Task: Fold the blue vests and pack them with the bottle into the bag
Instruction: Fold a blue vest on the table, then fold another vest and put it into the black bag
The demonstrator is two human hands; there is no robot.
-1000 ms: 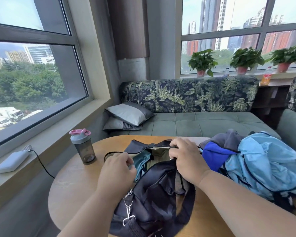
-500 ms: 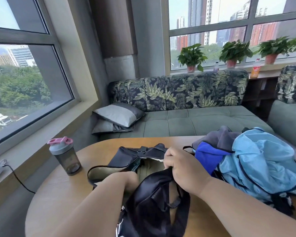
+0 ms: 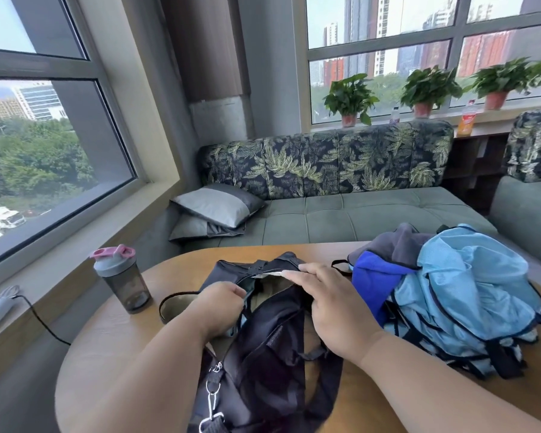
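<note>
On the rounded wooden counter (image 3: 113, 332), the left hand (image 3: 221, 307) grasps the soft black bag (image 3: 263, 354) at its mouth. The right hand (image 3: 331, 304) lies flat there, fingers (image 3: 297, 274) released. One smoky plastic bottle (image 3: 122, 279) stands beside a heap of mesh blue vests (image 3: 469, 292).

Bag (image 3: 263, 354) — black, tan lining. Vests (image 3: 469, 295) — light blue, dark trim; one royal blue. Bottle (image 3: 122, 279) — smoky grey, pink lid. Sofa back (image 3: 325, 164) bore green fern print.

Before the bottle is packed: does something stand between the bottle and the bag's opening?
Nothing visible on the table between the bottle and the bag. The left hand is at the opening, the right hand lies on it.
</note>
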